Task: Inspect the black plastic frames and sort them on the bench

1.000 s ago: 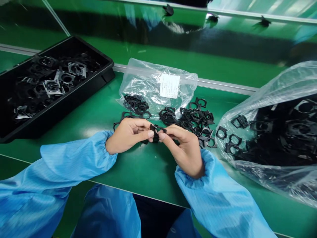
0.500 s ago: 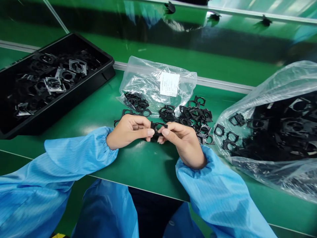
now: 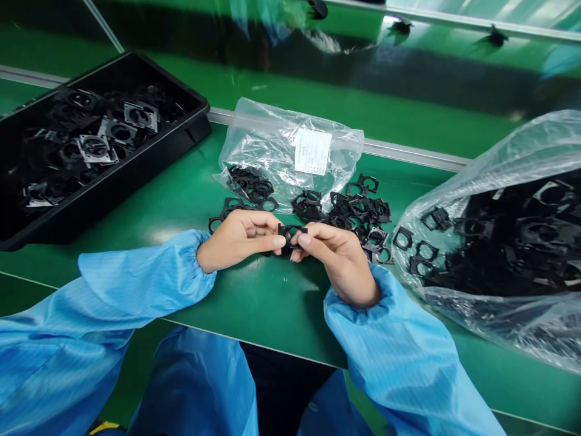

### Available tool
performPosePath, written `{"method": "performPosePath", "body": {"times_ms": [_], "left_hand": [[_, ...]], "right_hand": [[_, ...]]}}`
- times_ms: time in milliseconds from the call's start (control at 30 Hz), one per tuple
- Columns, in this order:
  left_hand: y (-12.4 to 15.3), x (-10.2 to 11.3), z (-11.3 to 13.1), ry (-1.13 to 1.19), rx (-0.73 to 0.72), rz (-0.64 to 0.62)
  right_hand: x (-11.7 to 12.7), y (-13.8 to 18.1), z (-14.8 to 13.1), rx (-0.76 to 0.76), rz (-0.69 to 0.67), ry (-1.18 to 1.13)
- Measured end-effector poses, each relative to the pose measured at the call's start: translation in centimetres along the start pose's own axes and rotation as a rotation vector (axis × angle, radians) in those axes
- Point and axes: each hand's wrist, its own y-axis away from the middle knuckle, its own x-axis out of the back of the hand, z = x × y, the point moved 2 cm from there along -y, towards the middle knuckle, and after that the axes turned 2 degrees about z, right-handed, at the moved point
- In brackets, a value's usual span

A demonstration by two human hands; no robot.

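Note:
Between my two hands is a small black plastic frame (image 3: 290, 230) with a round opening, held just above the green table. My left hand (image 3: 238, 240) pinches its left side between thumb and fingers. On its right side, my right hand (image 3: 336, 254) grips it the same way, the thumb across the front. Just beyond the hands lies a pile of similar loose black frames (image 3: 358, 209). More black rings (image 3: 252, 184) lie at the left end of a clear plastic bag (image 3: 281, 142) with a white label (image 3: 313, 151).
A black bin (image 3: 149, 154) of black and silvery frames stands at the left. At the right, a large clear bag (image 3: 431, 188) lies open with many black parts. A metal rail (image 3: 413, 153) and a glossy green panel (image 3: 399, 115) border the table's (image 3: 272, 309) back.
The view has shifted very slightly. Both hands keep their pinch on the black frame, which looks barely moved or tilted.

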Motion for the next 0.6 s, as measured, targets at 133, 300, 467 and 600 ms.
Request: {"method": "performPosePath", "body": {"times_ms": [133, 300, 467, 600], "left_hand": [[-0.07, 0.1, -0.09, 0.052, -0.001, 0.024], [0.06, 0.12, -0.05, 0.037, 0.004, 0.004], [-0.02, -0.02, -0.06, 0.019, -0.003, 0.011], [-0.12, 0.01, -0.13, 0.012, -0.016, 0.026]], "right_hand": [[-0.18, 0.05, 0.05, -0.013, 0.026, 0.035], [-0.22, 0.17, 0.25, -0.004, 0.061, 0.034], [-0.08, 0.07, 0.39, 0.021, 0.075, 0.029], [0.0, 0.05, 0.28, 0.05, 0.081, 0.077]]}}
